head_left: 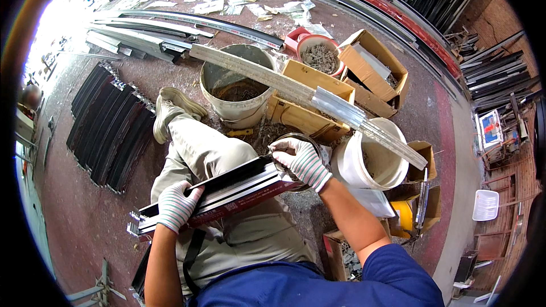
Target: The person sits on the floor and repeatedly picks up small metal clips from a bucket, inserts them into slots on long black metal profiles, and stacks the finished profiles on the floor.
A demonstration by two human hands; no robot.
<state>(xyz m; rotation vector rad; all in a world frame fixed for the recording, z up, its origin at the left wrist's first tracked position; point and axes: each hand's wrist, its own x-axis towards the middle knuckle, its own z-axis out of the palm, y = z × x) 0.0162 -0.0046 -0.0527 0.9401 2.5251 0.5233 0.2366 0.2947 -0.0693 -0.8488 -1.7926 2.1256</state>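
Across my lap lies a black and silver metal profile (pixel 238 189) with a dark red side strip. My left hand (pixel 177 204), in a striped white glove, is wrapped around it near its left end. At the other end is my right hand (pixel 300 162), gloved alike, its fingers pinched together; whatever they hold is too small or hidden to make out. Behind and beneath that hand shows a round metal pan (pixel 297 137), mostly covered. A white bucket (pixel 392 171) stands just to the right of it.
A grey bucket (pixel 236 111), a wooden box (pixel 316 82), a red-rimmed tub of small metal parts (pixel 319 57) and a cardboard box (pixel 380 74) stand ahead. A long metal bar (pixel 256 71) spans them. Black profiles (pixel 108 128) lie in a row at left.
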